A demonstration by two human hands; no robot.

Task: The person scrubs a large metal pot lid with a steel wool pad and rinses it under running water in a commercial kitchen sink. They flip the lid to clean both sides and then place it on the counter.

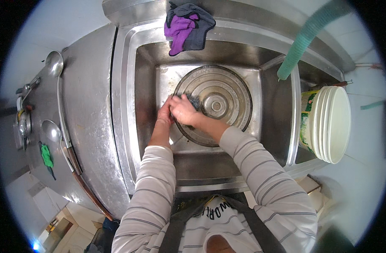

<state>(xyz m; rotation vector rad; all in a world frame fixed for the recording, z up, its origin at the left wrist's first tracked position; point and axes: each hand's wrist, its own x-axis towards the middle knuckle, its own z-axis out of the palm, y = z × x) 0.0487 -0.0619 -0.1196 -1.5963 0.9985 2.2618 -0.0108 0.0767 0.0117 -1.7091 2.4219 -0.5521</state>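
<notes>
A round metal lid (230, 126) with concentric rings, a dark rim and a raised centre lies in the stainless steel sink (276, 117). Over its left part my right hand (184, 110) is pressed, closed around a dark scouring pad (194, 100) that shows between the fingers and the lid's centre. My left hand (165, 111) holds the lid's left edge, its fingertips close against the right hand. The right fingers look slightly blurred, and part of the lid's left rim is hidden under both hands.
A purple and grey cloth (193, 30) hangs over the sink's back edge. From above, a green hose (298, 52) dips toward the right wall. A white bucket (330, 125) stands at right. Long-handled ladles (60, 104) and a green cloth (46, 155) lie on the left steel counter (91, 120).
</notes>
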